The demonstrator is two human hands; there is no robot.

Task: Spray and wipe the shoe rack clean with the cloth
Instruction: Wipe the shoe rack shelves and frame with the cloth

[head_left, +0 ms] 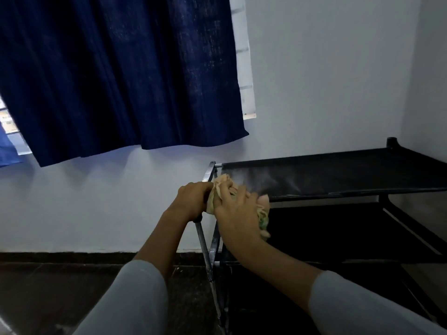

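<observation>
While left hand [193, 197] clamps the rack [338, 175] frame to steady it, right hand [235, 209] closes on cloth [221, 183], pressing it against the corner beside left.

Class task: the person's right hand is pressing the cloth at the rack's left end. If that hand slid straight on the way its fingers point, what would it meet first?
Probably the dusty top shelf of the shoe rack, past the cloth under the right hand; depth is unclear.

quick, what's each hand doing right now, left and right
Left hand: closed around the rack frame's left end.
Right hand: closed on the cloth, pressing it to the top shelf's corner.
</observation>
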